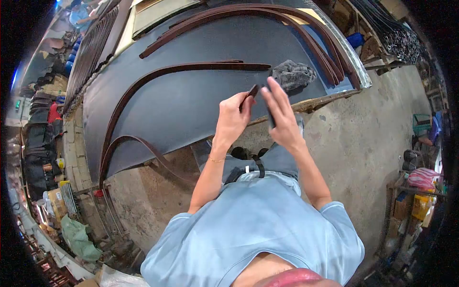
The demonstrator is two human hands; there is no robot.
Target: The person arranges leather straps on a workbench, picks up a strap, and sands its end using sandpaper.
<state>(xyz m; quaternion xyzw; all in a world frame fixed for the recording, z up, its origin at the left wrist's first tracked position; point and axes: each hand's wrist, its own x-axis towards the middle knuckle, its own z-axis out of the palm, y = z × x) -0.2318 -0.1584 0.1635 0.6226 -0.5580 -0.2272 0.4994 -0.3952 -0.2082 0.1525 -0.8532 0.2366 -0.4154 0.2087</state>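
Observation:
My left hand [230, 117] is closed around the end of a dark brown strap [250, 94], which looks like leather and points up and to the right. Just to the right, my right hand [283, 117] has its fingers stretched out, slightly blurred. A dark, flat object [271, 119] shows along its palm side; its kind is hidden by the hand. On the dark tabletop [191, 105], long brown straps [138, 82] curve leftward, and one loops off the front edge toward my left forearm. A crumpled grey cloth [292, 74] lies beyond my right fingertips.
More brown straps [229, 10] arc across the far side of the table. Many dark strips hang at the left [93, 52] and at the upper right [382, 24]. A shelf [399, 196] with bags stands at the right. Concrete floor [354, 138] surrounds me.

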